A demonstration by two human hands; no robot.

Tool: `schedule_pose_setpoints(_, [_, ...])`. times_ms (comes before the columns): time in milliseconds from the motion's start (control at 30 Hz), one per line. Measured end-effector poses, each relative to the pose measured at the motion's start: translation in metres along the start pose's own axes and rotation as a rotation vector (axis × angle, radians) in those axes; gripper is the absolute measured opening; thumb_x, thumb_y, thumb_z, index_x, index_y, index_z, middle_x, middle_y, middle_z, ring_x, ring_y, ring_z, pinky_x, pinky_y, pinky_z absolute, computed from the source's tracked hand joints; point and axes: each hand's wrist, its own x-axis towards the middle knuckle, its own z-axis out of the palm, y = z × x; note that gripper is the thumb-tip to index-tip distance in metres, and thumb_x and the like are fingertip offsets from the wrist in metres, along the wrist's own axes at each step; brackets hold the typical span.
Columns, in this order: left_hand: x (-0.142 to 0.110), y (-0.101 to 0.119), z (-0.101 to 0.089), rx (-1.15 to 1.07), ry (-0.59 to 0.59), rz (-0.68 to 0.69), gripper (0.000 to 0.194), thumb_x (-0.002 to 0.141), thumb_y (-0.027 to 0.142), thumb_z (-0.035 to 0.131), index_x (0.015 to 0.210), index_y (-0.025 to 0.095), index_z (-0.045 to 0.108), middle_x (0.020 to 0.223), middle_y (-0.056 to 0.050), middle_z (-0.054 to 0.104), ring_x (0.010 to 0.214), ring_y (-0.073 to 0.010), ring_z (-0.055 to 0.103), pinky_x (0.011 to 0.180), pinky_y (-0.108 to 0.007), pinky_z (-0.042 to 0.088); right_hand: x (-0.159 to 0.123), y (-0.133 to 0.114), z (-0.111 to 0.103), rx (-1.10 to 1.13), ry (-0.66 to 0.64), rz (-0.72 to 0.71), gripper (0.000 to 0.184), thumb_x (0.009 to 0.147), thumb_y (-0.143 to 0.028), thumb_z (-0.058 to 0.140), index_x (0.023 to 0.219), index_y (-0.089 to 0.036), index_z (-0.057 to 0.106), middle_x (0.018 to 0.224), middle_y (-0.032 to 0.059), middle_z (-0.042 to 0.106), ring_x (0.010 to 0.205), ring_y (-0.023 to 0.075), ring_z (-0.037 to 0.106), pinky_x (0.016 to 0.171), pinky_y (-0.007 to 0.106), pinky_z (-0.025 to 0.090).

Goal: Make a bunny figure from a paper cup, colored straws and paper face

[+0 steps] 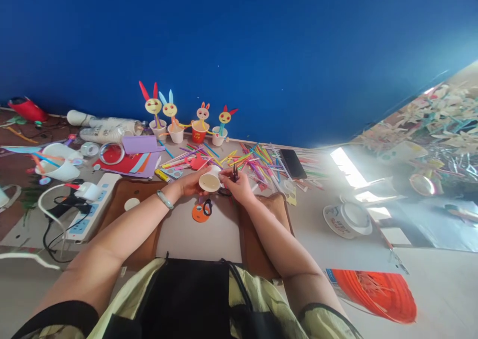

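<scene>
A white paper cup [209, 181] is tipped so that its open mouth faces me. My left hand [191, 182] is closed round its left side. At the cup's right side is my right hand [239, 183], its fingertips at the wall. A small black tool with a forked end [235, 173] sticks up from the right hand's grip; its kind is unclear. Just below the cup lie scissors with black handle loops [207, 207], partly hidden, beside an orange paper disc [200, 213] with eyes stuck on it.
Several paper-cup rabbit figures [176, 131] stand along the blue wall. Coloured sticks [257, 162] are strewn behind my hands, near a phone [293, 164]. A power strip [93, 207] and coloured paper [140, 147] are left; a white bowl [347, 220] is right.
</scene>
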Motion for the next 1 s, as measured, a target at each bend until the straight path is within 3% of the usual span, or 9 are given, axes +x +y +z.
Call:
schedule_pose_setpoints(167, [-0.001,-0.002,0.002,0.010,-0.014,0.066,0.066,0.081,0.080,0.057,0.081,0.014,0.061,0.055,-0.004,0.063,0.042,-0.0133,0.056,0.039,-0.021,0.039,-0.001,-0.004,0.001,-0.054,0.008,-0.019,0.038,0.076,-0.056,0.074,0.079,-0.019,0.068,0.066,-0.0010,0.062,0.059,0.0116,0.049,0.059,0.026,0.043])
schedule_pose_setpoints(333, [0.000,-0.001,-0.005,0.044,-0.043,0.026,0.065,0.077,0.078,0.063,0.083,0.014,0.064,0.056,-0.004,0.063,0.042,-0.0138,0.056,0.036,-0.022,0.035,-0.006,-0.007,0.002,-0.084,-0.032,-0.031,0.033,0.080,-0.052,0.070,0.080,-0.020,0.064,0.067,-0.0023,0.058,0.056,0.0096,0.043,0.054,0.025,0.036])
schedule_pose_setpoints(467, [0.003,-0.003,-0.009,0.085,-0.058,0.020,0.064,0.082,0.076,0.058,0.080,0.013,0.066,0.053,-0.005,0.061,0.040,-0.0132,0.053,0.036,-0.022,0.034,-0.010,-0.007,0.004,-0.080,-0.040,-0.063,0.031,0.083,-0.050,0.070,0.079,-0.020,0.059,0.066,-0.0027,0.056,0.058,0.0099,0.044,0.055,0.025,0.037])
schedule_pose_setpoints(567, [0.004,-0.003,-0.012,0.076,-0.083,0.051,0.066,0.083,0.077,0.057,0.079,0.012,0.067,0.053,-0.006,0.061,0.040,-0.0131,0.053,0.036,-0.022,0.032,-0.011,-0.007,0.003,0.114,-0.045,-0.003,0.038,0.085,-0.057,0.069,0.081,-0.022,0.055,0.069,-0.0020,0.059,0.052,0.0083,0.042,0.049,0.024,0.034])
schedule_pose_setpoints(667, [0.003,-0.002,-0.015,0.007,-0.064,0.106,0.065,0.079,0.075,0.064,0.087,0.011,0.069,0.062,-0.008,0.067,0.045,-0.0142,0.058,0.038,-0.022,0.032,-0.010,-0.009,-0.002,0.345,-0.008,0.086,0.041,0.084,-0.061,0.070,0.082,-0.023,0.056,0.071,-0.0020,0.064,0.042,0.0052,0.034,0.040,0.024,0.025])
schedule_pose_setpoints(867, [-0.004,0.001,-0.017,-0.160,-0.026,0.213,0.070,0.079,0.072,0.068,0.111,0.010,0.068,0.075,-0.010,0.071,0.058,-0.0193,0.065,0.047,-0.025,0.039,-0.006,-0.016,-0.012,0.566,0.018,0.213,0.039,0.071,-0.042,0.082,0.101,-0.025,0.064,0.089,-0.0005,0.078,0.037,0.0019,0.022,0.036,0.023,0.014])
schedule_pose_setpoints(1000, [-0.011,0.006,-0.012,-0.244,-0.016,0.289,0.069,0.077,0.065,0.074,0.122,0.013,0.064,0.089,-0.010,0.073,0.078,-0.0253,0.071,0.060,-0.030,0.051,-0.006,-0.015,-0.013,0.619,0.009,0.226,0.041,0.066,-0.029,0.083,0.101,-0.026,0.062,0.087,-0.0030,0.078,0.036,0.0015,0.022,0.036,0.022,0.014])
